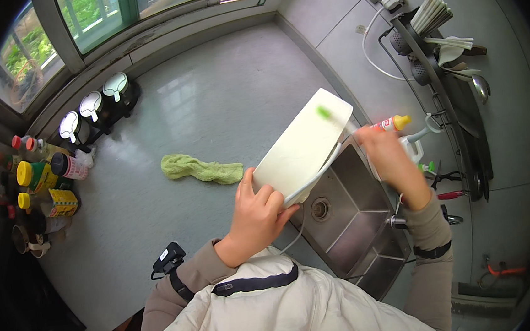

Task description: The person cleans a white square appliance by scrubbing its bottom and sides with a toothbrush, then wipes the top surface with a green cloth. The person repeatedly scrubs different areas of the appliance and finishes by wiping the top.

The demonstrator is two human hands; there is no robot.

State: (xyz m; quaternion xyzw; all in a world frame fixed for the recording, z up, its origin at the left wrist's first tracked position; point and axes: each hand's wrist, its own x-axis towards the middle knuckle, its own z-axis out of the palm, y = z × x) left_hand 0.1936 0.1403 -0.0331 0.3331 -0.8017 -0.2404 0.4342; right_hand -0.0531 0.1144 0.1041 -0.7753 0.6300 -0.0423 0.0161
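A long white box-shaped thing (pixel 304 146) is tilted over the counter beside the sink; its exact kind I cannot make out. My left hand (pixel 258 213) grips its near end, thumb and fingers on opposite edges. My right hand (pixel 385 158) is closed around the pale handle of a brush with a green head (pixel 323 112), both blurred by motion. The brush head is over the white surface near its far end. A pale cord (pixel 313 179) runs along the right edge of the box. Left of the box, a crumpled green cloth (pixel 193 168) lies on the counter.
A steel sink (pixel 351 208) is below and right of the box. Bottles (pixel 42 175) crowd the left counter, with lidded seasoning jars (pixel 91 106) by the window. On the right wall hangs a black utensil rack (pixel 440 81). A yellow-capped bottle (pixel 390 123) stands behind my right hand.
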